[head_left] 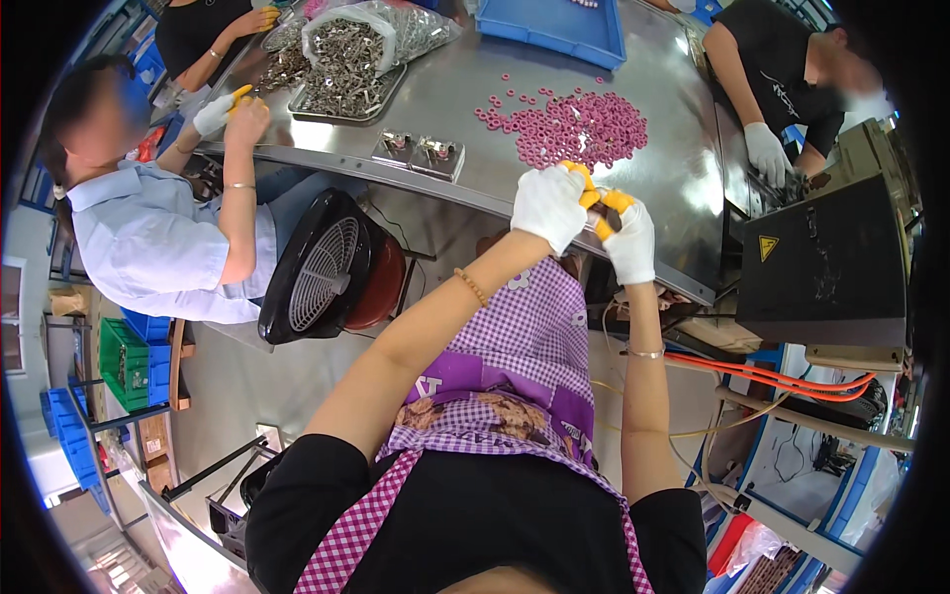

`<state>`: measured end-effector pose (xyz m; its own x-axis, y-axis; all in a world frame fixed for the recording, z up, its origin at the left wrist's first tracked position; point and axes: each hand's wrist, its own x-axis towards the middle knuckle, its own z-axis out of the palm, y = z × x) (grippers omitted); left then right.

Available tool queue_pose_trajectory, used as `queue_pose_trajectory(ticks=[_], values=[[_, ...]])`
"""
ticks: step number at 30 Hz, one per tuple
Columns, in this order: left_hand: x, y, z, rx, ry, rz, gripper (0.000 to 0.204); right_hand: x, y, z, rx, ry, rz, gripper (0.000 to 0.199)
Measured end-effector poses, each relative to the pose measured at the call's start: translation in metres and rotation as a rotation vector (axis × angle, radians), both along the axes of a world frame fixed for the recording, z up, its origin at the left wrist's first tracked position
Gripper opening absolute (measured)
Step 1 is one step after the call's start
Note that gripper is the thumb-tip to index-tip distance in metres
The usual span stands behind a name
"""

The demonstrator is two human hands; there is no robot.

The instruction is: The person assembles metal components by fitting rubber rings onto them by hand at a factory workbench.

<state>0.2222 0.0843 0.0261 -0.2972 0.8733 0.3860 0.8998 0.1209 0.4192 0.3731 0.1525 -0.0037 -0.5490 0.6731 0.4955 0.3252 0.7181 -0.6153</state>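
Note:
My left hand (549,208), in a white glove with yellow fingertips, is at the near edge of the metal table (475,119). Its fingers are closed in a pinch. Close by on its right is my right hand (631,243), gloved alike, its fingers bent in toward the left ones. Whatever lies between the fingertips is too small and covered to name. Just beyond both hands spreads a loose heap of small pink rings (584,129). Two small metal fixtures (421,154) sit to the left, near the table edge.
A metal tray (351,111) heaped with small metal parts stands far left, beside a clear plastic bag (426,28). A shallow blue tray (594,45) lies at the back. A co-worker (163,218) sits left by a black chair (315,267); a dark machine box (831,262) stands right.

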Motion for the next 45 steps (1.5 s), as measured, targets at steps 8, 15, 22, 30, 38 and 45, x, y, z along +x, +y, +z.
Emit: queue_pose_trajectory(ticks=[8, 15, 22, 30, 38, 45], values=[[-0.015, -0.006, 0.004, -0.025, 0.054, 0.046, 0.034, -0.001, -0.02, 0.043, 0.218, -0.409, -0.134, 0.045], [-0.162, -0.058, 0.018, -0.079, 0.073, 0.852, 0.051, 0.028, 0.048, 0.036, 0.077, -0.436, -0.67, 0.043], [-0.213, -0.064, -0.026, -0.289, -0.197, 0.764, 0.054, 0.037, 0.115, 0.023, 0.072, -0.499, -0.933, 0.042], [-0.11, -0.039, -0.004, -0.17, -0.234, 0.533, 0.042, 0.04, 0.119, 0.017, 0.06, -0.493, -0.947, 0.041], [-0.084, 0.073, 0.029, -0.059, 0.123, 0.038, 0.023, 0.043, 0.126, 0.01, 0.093, -0.44, -0.919, 0.04], [-0.086, 0.133, 0.024, -0.382, 0.534, -0.09, 0.02, 0.044, 0.129, 0.014, 0.09, -0.517, -0.911, 0.042]])
